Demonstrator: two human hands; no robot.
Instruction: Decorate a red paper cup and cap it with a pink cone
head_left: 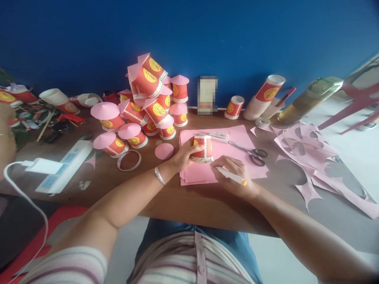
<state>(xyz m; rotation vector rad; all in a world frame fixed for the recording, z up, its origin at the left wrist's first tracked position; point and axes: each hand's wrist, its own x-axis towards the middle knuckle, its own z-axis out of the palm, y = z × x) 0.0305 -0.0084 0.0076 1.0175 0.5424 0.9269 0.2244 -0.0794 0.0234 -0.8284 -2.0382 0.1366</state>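
1. A white plastic power strip (63, 165) lies on the brown wooden table (183, 205), near a clear tape ring (129, 160).
2. Red paper cups capped with pink paper cones (145, 106) are heaped behind a flat pink paper disc (164, 151).
3. The left hand (185, 156) wraps around an upturned red paper cup (203, 148), which stands on a stack of pink paper sheets (225, 152).
4. The right hand (232, 173) pinches a slim white pen with an orange end (231, 175), its tip at the cup's rim.
5. Black-handled metal scissors (251, 154) rest on the sheets, and pink offcuts with round holes (308, 157) sprawl at the right.
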